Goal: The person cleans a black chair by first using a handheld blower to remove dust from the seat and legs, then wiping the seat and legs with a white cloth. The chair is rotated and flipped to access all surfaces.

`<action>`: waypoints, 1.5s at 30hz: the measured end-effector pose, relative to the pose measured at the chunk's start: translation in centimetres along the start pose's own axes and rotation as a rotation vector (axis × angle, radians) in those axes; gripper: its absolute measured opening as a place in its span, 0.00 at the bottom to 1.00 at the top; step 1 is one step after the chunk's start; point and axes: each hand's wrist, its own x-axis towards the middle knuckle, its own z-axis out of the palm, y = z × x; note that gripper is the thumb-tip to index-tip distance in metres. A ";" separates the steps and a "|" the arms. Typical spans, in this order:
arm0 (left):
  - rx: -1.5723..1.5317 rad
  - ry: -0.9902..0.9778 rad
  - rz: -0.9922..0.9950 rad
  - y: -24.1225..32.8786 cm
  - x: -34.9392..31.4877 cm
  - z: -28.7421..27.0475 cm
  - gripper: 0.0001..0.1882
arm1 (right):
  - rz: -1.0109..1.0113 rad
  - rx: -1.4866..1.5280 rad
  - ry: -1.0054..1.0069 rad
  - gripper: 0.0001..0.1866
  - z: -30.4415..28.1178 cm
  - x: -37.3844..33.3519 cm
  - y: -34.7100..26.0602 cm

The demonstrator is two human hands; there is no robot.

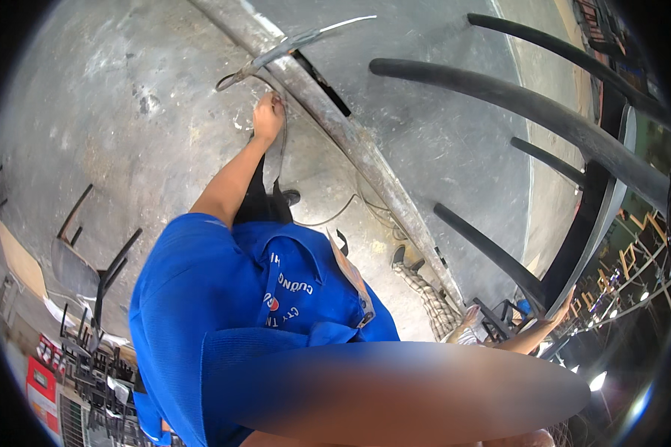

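Note:
My left hand (268, 118) hangs low with its fingers curled, beside a long metal beam (380, 167). A thin cable passes right by these fingers; whether they grip it is hidden. Across the beam lies what looks like a welding electrode holder (279, 51) with a pale rod in its jaw. At the right, a piece of black furniture (596, 201) is held up sideways, its tapered legs pointing left; chair or small table, I cannot tell. My right hand (563, 307) grips its lower edge, partly hidden behind it.
A person in checked trousers (430, 298) is close by on the right, near the beam's end. Cable (324, 222) snakes over the grey concrete floor (156, 97). A dark chair (86, 261) stands at the left, and stacked black furniture (101, 372) at lower left.

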 end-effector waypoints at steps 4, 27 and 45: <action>0.468 -0.349 -0.301 -8.2 7.3 8.5 0.21 | -0.029 -0.032 0.053 0.29 -2.1 1.5 0.8; -0.733 -0.623 0.913 43.4 5.5 -20.1 0.20 | -0.089 0.038 0.055 0.30 7.3 -3.8 -2.2; -1.122 0.102 1.336 68.4 -1.5 -27.7 0.08 | -0.147 0.087 0.133 0.40 8.5 -1.7 -1.6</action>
